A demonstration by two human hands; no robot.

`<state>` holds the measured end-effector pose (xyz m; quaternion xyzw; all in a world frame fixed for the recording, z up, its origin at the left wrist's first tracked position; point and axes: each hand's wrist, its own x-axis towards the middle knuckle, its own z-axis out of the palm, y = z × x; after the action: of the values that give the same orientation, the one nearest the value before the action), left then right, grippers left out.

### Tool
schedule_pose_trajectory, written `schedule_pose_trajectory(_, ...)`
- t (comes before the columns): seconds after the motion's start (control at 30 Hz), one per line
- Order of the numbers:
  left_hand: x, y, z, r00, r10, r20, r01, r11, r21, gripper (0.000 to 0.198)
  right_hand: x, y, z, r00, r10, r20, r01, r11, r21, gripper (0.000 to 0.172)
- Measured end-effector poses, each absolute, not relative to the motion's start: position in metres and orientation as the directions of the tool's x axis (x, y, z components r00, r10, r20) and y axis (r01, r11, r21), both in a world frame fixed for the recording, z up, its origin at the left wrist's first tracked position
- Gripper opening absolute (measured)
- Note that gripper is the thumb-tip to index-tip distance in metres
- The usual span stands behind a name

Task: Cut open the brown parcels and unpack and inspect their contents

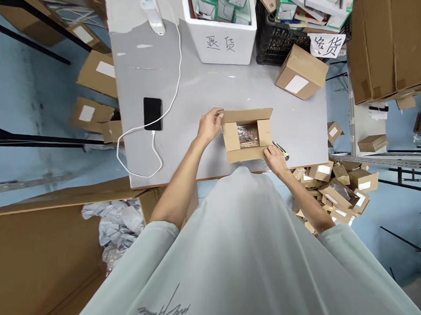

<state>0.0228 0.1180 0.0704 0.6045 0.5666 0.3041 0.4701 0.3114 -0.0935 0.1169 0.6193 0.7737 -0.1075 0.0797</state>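
A small cardboard box (231,136) stands near the table's front edge with its flaps partly folded out. Through its opening shows something in clear, shiny wrapping (247,135), too small to name. At the box's upper left corner, the fingers of my left hand (209,128) are closed on the flap edge. My right hand (275,160) grips the lower right corner, fingers bent over the front flap. Just beyond the right hand lies a yellow and black utility knife (281,151), touching neither box edge clearly.
A white foam bin (225,44) of small boxes and a black crate (269,39) stand at the back. A closed carton (302,73) sits at right, a phone (152,113) with a white cable at left. A large open carton (42,260) is lower left.
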Motion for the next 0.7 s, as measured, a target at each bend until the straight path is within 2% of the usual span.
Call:
schedule_pose_trajectory(0.07,0.027,0.126,0.064,0.134,0.971,-0.197,0.371,0.135,0.919,0.050,0.311,-0.097,0.112,-0.238,0.939,-0.247,0.970,0.219,-0.103,0.021)
schedule_pose_trajectory(0.23,0.024,0.133,0.057,0.065,0.921,-0.385,0.188,0.368,0.911,0.051,0.307,-0.103,0.103,-0.260,0.945,-0.197,0.958,0.228,-0.172,0.040)
schedule_pose_trajectory(0.33,0.013,0.124,0.057,0.078,0.880,-0.468,0.100,0.460,0.882,0.052,0.305,-0.100,0.102,-0.238,0.951,-0.196,0.959,0.199,-0.202,0.042)
schedule_pose_trajectory(0.47,-0.004,0.110,0.057,0.090,0.841,-0.534,0.091,0.527,0.845,0.051,0.305,-0.090,0.100,-0.209,0.950,-0.230,0.961,0.155,-0.229,0.039)
schedule_pose_trajectory(0.63,-0.018,0.096,0.055,0.054,0.814,-0.579,0.089,0.573,0.815,0.068,0.307,-0.077,0.096,-0.213,0.946,-0.243,0.958,0.154,-0.241,0.042)
schedule_pose_trajectory(0.7,-0.020,0.091,0.054,0.031,0.811,-0.584,0.109,0.578,0.809,0.067,0.309,-0.073,0.095,-0.224,0.945,-0.238,0.955,0.164,-0.248,0.043)
